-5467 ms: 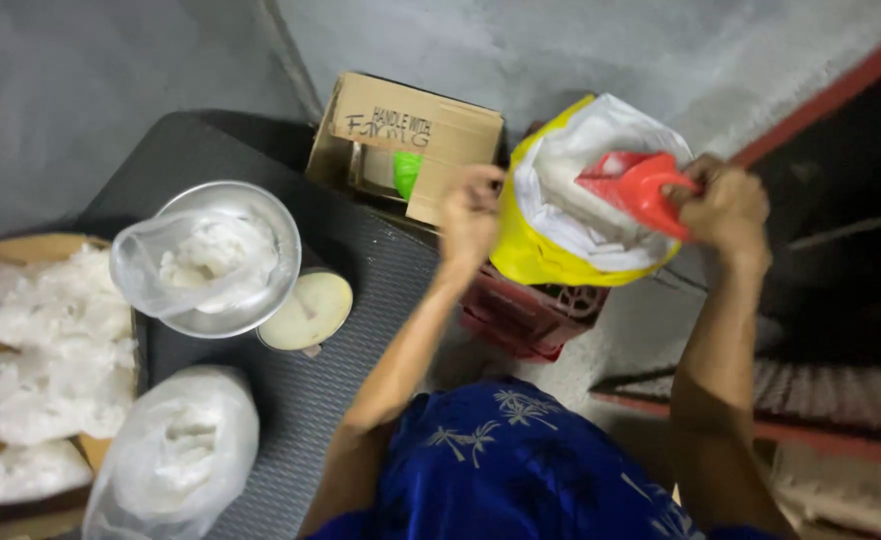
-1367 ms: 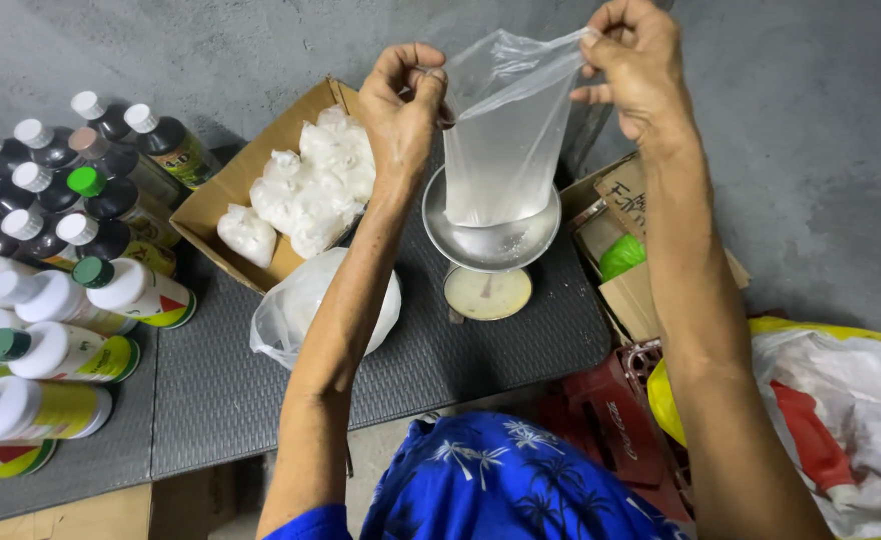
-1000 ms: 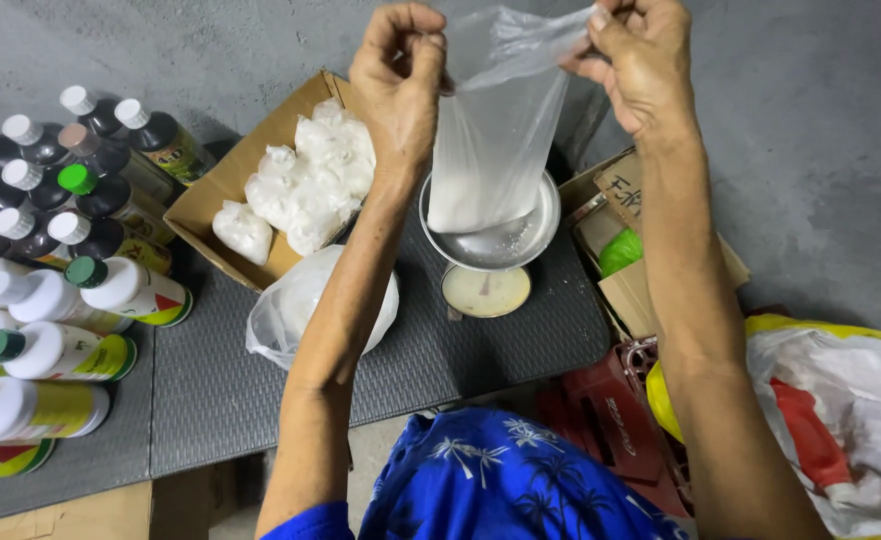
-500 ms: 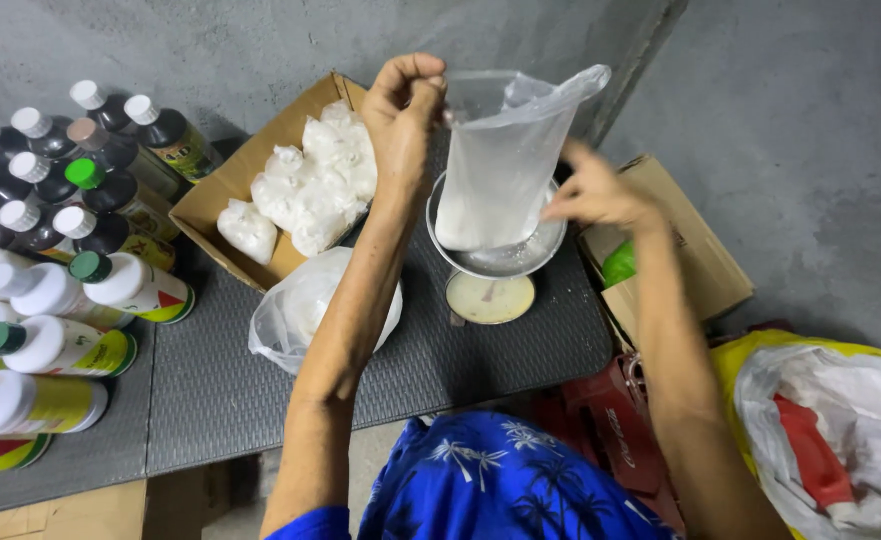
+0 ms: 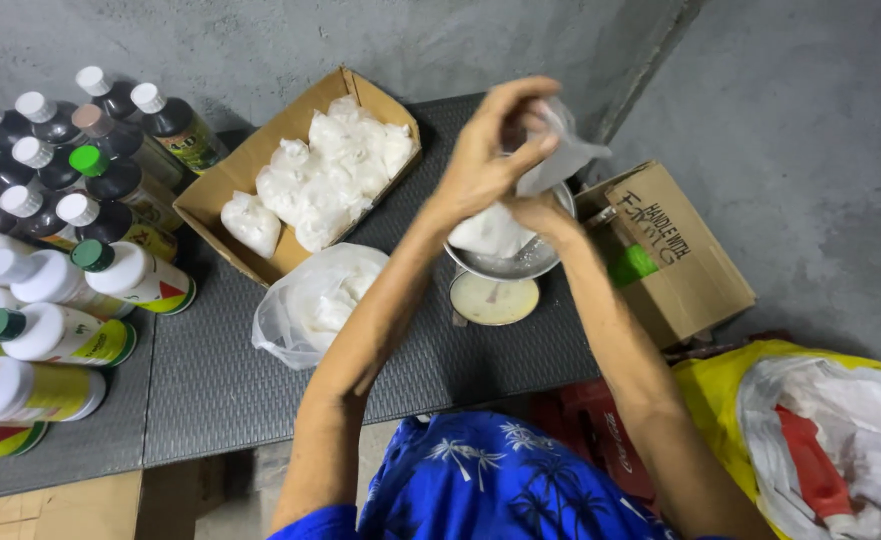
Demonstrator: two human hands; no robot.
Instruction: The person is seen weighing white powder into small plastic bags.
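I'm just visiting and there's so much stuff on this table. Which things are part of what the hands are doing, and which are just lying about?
In use:
left hand
right hand
small clear bag of white powder
metal scale bowl
scale dial

Lying about:
box of filled bags
large bag of powder
bottles
side carton
yellow sack

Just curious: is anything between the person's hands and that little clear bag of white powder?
Nothing visible: the left hand and right hand both already grip the small clear plastic bag of white powder over the metal scale bowl.
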